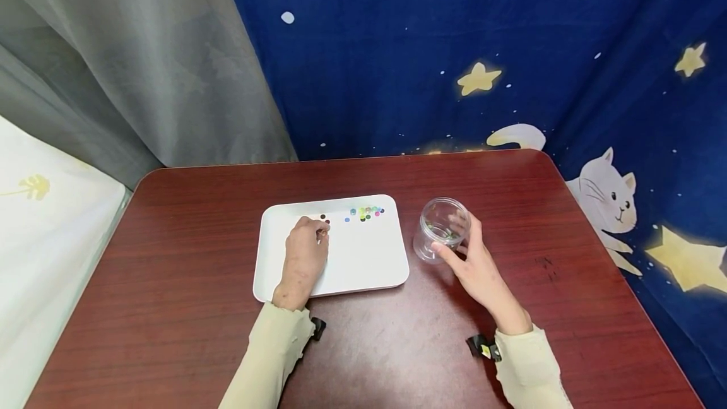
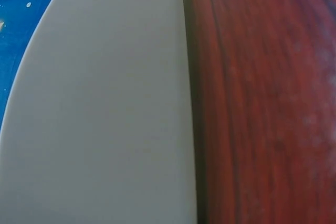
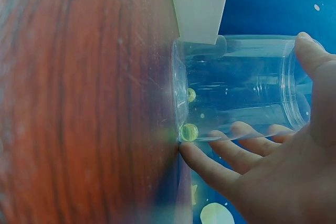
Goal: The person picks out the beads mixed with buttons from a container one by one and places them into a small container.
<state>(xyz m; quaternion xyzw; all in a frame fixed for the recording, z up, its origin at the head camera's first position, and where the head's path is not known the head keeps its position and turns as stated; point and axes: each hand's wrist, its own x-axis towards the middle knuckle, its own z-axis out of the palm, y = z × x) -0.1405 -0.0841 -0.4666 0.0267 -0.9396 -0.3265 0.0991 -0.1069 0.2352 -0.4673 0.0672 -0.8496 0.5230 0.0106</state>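
Note:
My left hand (image 1: pixel 305 248) is over the left part of a white tray (image 1: pixel 363 264), its fingers bent down beside two dark marbles (image 1: pixel 323 216). Whether a marble is pinched between its fingertips is hidden. Toward the tray's far right lie several small coloured marbles (image 1: pixel 368 212). On the table just right of the tray stands a clear plastic jar (image 1: pixel 427 246), open at the top. My right hand (image 1: pixel 474 267) grips it, thumb at the rim and fingers along the side. Green-yellow marbles (image 3: pixel 189 132) sit at the jar's bottom in the right wrist view.
The dark red wooden table (image 1: pixel 187 283) carries the tray and jar. Behind it hang a blue star-patterned curtain (image 1: pixel 386 68) and a grey curtain (image 1: pixel 142 55). In the left wrist view only the tray's white wall (image 2: pixel 105 98) and the table show closely.

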